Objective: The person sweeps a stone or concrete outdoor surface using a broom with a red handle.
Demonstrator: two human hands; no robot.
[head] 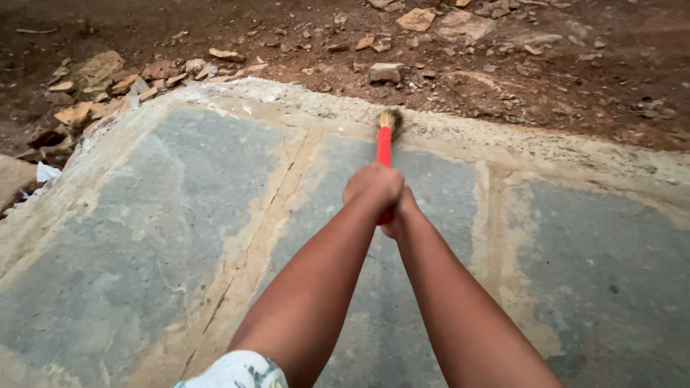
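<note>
Both my arms reach forward over a grey stone-slab floor [158,215]. My left hand [372,188] is wrapped around the red handle [384,147] of a small brush, and my right hand [399,213] grips the same handle just behind and beneath it. The pale bristle head [390,119] of the brush touches the far concrete edge [460,133] of the slab area. Most of the handle is hidden inside my hands.
Sandy mortar joints [269,208] run between the slabs, one cracked along its length. Beyond the edge lies brown soil with scattered stones [386,72] and rubble [93,93] at the left. A white scrap [47,172] sits at the left border.
</note>
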